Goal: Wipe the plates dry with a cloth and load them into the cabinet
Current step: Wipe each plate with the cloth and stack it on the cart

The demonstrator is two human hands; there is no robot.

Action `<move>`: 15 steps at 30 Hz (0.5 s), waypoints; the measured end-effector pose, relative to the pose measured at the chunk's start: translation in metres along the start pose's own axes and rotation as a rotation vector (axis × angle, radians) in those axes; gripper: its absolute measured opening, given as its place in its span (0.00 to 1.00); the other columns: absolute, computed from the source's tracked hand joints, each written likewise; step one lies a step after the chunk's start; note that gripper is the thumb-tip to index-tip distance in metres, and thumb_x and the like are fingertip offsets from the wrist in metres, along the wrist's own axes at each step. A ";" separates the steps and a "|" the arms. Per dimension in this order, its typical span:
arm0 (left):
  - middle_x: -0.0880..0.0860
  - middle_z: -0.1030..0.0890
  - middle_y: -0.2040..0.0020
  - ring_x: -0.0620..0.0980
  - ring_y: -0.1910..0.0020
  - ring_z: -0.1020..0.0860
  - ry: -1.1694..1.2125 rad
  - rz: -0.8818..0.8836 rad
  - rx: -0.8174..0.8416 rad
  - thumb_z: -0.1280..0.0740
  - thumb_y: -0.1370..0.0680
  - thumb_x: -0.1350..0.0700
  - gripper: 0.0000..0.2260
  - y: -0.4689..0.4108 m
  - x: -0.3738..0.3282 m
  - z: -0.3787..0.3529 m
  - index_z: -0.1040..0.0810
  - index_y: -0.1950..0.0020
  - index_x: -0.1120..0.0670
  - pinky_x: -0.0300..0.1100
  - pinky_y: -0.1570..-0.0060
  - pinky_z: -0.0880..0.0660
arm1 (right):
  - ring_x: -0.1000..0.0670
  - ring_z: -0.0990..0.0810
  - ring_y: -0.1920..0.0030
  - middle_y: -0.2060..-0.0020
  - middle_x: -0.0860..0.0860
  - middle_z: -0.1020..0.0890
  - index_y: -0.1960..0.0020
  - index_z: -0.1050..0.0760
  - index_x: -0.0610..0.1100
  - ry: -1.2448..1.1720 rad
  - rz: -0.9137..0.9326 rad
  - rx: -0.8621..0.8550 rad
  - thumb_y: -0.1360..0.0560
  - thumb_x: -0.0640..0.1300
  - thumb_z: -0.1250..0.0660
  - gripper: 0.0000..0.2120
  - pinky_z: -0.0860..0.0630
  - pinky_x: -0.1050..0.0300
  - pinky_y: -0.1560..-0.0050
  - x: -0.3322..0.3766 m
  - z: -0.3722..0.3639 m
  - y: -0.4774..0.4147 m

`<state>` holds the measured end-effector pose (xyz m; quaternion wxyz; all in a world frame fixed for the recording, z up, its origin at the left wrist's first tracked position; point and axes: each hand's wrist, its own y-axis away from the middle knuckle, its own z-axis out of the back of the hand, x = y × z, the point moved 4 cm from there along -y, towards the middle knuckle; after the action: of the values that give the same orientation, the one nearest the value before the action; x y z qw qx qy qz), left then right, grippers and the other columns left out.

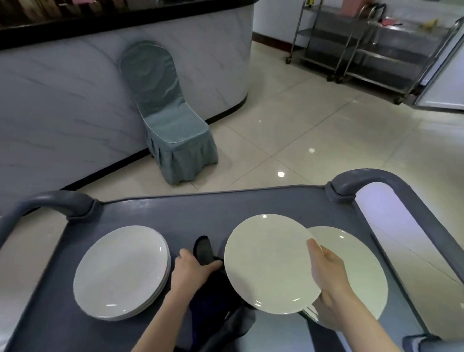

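A grey cart top [200,211] carries the plates. My right hand [328,272] grips a white plate [269,264] by its right rim and holds it tilted above another white plate [362,271] at the cart's right. A stack of white plates [120,271] lies at the left. Between them my left hand [190,270] is closed on a dark cloth [212,291], which bunches on the cart and trails toward me. The cabinet is not in sight.
Raised grey cart handles stand at the left [54,202] and right [372,180]. Beyond the cart are a covered teal chair [170,120], a curved marble counter [62,90], glossy floor tiles and steel trolleys [366,42] at the back right.
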<state>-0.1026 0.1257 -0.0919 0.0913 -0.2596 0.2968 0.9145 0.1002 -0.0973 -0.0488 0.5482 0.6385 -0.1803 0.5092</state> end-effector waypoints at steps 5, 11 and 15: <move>0.55 0.27 0.44 0.58 0.44 0.23 -0.118 -0.002 0.026 0.23 0.33 0.45 0.26 -0.014 0.005 -0.017 0.31 0.43 0.54 0.45 0.55 0.30 | 0.50 0.15 0.68 0.63 0.50 0.13 0.56 0.16 0.44 -0.006 0.001 -0.025 0.22 0.51 0.37 0.15 0.24 0.61 0.76 0.001 -0.003 0.002; 0.55 0.22 0.58 0.54 0.63 0.25 0.059 -0.108 -0.073 0.34 0.28 0.61 0.05 -0.017 0.010 -0.003 0.27 0.62 0.54 0.44 0.62 0.31 | 0.48 0.14 0.66 0.62 0.48 0.13 0.58 0.16 0.46 0.018 0.025 -0.053 0.22 0.53 0.36 0.15 0.22 0.59 0.72 0.002 0.003 0.003; 0.59 0.20 0.58 0.58 0.59 0.23 0.780 0.226 0.143 0.37 0.27 0.64 0.08 -0.012 0.003 0.014 0.24 0.49 0.62 0.47 0.59 0.26 | 0.46 0.17 0.68 0.64 0.47 0.14 0.58 0.19 0.39 0.017 0.028 -0.042 0.21 0.52 0.36 0.17 0.22 0.59 0.70 -0.001 0.000 0.001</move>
<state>-0.1069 0.1432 -0.0897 -0.1113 -0.5453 0.3984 0.7290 0.0990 -0.0985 -0.0491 0.5558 0.6199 -0.1950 0.5185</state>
